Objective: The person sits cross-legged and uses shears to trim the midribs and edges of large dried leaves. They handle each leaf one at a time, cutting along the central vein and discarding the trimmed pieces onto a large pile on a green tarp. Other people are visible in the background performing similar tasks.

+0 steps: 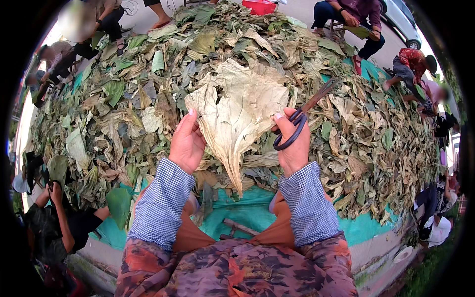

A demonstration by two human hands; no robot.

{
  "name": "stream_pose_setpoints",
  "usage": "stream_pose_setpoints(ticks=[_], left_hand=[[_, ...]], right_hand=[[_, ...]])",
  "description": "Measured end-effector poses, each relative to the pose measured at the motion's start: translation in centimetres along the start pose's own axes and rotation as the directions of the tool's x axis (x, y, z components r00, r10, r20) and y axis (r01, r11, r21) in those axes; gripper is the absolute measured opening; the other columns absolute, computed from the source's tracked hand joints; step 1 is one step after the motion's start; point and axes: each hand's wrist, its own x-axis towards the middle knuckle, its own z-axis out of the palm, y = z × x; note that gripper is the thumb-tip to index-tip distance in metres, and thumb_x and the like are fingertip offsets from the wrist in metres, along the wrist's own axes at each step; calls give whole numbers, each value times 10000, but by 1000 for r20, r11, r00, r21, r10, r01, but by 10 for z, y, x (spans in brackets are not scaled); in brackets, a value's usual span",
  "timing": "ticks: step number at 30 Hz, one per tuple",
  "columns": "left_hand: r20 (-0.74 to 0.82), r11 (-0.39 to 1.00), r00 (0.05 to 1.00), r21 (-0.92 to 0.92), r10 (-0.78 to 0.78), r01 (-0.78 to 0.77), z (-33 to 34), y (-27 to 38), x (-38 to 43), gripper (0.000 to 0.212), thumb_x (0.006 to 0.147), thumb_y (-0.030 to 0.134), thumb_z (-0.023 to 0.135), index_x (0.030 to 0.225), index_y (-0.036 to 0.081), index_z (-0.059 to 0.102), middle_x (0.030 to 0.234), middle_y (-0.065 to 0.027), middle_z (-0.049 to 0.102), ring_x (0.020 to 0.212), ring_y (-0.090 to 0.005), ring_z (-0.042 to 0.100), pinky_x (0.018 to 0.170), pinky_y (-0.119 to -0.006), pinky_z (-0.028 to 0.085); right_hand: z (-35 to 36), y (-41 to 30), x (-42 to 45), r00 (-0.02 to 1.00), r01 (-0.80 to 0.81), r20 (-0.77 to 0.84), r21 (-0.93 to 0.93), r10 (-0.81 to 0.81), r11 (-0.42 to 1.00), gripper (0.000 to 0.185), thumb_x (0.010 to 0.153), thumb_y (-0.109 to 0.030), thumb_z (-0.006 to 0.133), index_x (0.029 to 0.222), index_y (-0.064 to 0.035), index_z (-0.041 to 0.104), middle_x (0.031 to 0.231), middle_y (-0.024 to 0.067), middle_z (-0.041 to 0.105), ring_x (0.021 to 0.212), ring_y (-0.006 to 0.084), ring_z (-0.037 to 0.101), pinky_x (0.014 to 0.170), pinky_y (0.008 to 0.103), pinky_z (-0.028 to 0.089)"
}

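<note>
A large, pale dried leaf (241, 107) is spread between my two hands, its pleated tip pointing down towards me. My left hand (188, 141) grips its left edge between thumb and fingers. With my right hand (293, 139) I pinch the right edge. The same hand carries a pair of scissors (291, 137), the dark handle loops around the fingers and the rusty blades pointing up and to the right. Beneath the leaf lies a broad heap of dried leaves (148, 118), mostly brown and grey-green, some greener.
The heap rests on a green tarpaulin (241, 208). Wooden pieces (239, 227) lie between my legs. Several people sit around the heap; one at the upper right holds a leaf (358, 31). A red container (259, 6) stands at the far edge. A car (402, 22) is beyond.
</note>
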Motion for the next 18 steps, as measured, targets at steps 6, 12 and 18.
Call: stream_pose_setpoints(ticks=[6,12,18], left_hand=[[138,946,936,74,-324,317,10,-28,-11,676,936,550,567,1399,85,402,1398,-143,463,1303,-319,463,1068,-463,411],[376,847,764,140,-525,513,14,-64,-30,698,950,572,518,1425,75,396,1329,-143,543,1228,-304,529,1004,-433,463],[265,895,869,-42,-418,444,3,-61,-23,204,924,185,676,1070,54,620,954,-51,672,905,-217,642,768,-399,517]], right_hand=[[1,-10,-1,1000,-1,-5,99,1,995,333,852,-49,690,1119,4,499,923,53,577,817,151,599,717,281,485],[-3,-6,3,998,-59,43,301,48,952,357,848,-41,694,1144,13,502,955,67,591,876,181,622,757,292,487],[-2,-4,2,1000,-8,-2,177,9,984,344,846,-17,674,1135,19,489,939,72,582,860,194,632,737,295,490]])
